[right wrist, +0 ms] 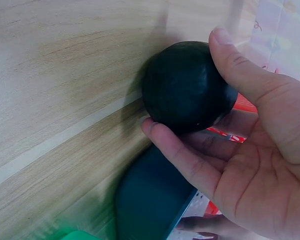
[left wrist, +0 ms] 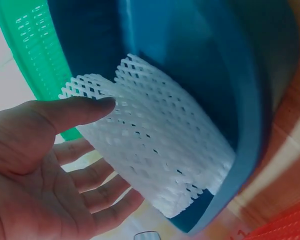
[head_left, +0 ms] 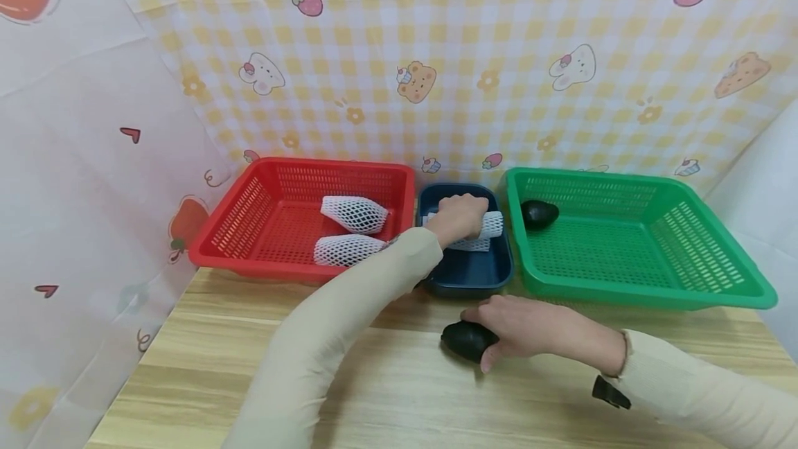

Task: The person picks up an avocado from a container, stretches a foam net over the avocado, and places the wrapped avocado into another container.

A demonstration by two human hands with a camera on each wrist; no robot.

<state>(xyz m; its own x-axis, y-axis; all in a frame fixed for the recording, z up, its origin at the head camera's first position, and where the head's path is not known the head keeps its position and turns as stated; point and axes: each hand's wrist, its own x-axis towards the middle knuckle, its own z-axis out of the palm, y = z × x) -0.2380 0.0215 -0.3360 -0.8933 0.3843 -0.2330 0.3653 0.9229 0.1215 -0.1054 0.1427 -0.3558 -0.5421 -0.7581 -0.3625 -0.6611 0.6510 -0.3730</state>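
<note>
My left hand [head_left: 460,217] reaches into a dark blue tray [head_left: 469,277] and pinches a white foam net sleeve [left wrist: 135,145]. The thumb lies on the mesh and the fingers are behind it. Beside that sleeve, a second foam net sleeve [left wrist: 175,110] leans in the tray. Below the tray, my right hand [head_left: 530,326] holds a dark avocado [head_left: 464,339] low over the wooden table. Its thumb and fingers curl around the avocado's sides in the right wrist view.
At left stands a red basket [head_left: 240,267] with two foam-net-wrapped items [head_left: 355,215], dark showing through the mesh. A green basket [head_left: 648,295] at right contains another avocado [head_left: 539,214]. A patterned cloth [head_left: 374,33] hangs behind the containers.
</note>
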